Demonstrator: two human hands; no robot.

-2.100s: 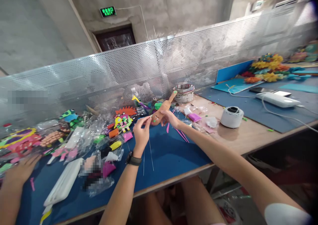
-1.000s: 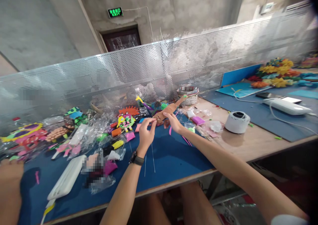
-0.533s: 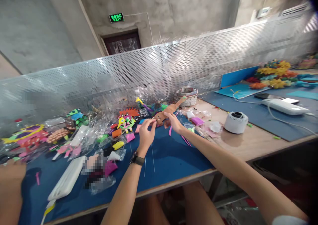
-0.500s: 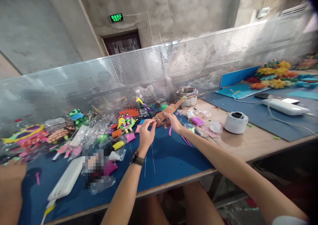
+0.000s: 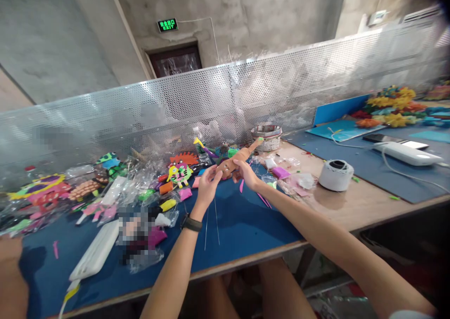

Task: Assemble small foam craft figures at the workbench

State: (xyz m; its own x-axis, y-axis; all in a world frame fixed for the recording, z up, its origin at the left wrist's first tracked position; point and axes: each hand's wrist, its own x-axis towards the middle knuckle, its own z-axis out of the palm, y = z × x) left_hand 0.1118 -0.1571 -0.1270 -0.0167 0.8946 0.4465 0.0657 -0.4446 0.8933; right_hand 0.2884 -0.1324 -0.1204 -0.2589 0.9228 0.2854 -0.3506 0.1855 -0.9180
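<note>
Holding a long brown felt figure (image 5: 235, 161) up over the blue mat (image 5: 239, 220), both hands are pinched on it. Right hand (image 5: 245, 173) has its grip closed around the middle of the soft, flat body, and the left hand (image 5: 207, 187) has its fingertips nipped tight at the lower end, where there are a few tiny dots. The narrow end with a green tip points up toward a round woven basket (image 5: 266, 137) by the perforated metal screen (image 5: 246, 89). Two thin wires (image 5: 216, 220) hang straight down just below the left hand, which has a dark band on the wrist.

Left of the hands it's a heap of crinkly clear plastic bags (image 5: 140, 187) and bright foam cutouts, including a yellow-and-pink critter (image 5: 178, 173) with an orange spiky piece behind it. A flat white plastic case (image 5: 95, 251) lies near the front edge. On the bare wooden table (image 5: 351, 201) to the right sits a white roll of tape (image 5: 336, 174), and farther off a pile of colourful paper flowers (image 5: 390, 105). Another person's hand (image 5: 10, 272) shows at the far left.
</note>
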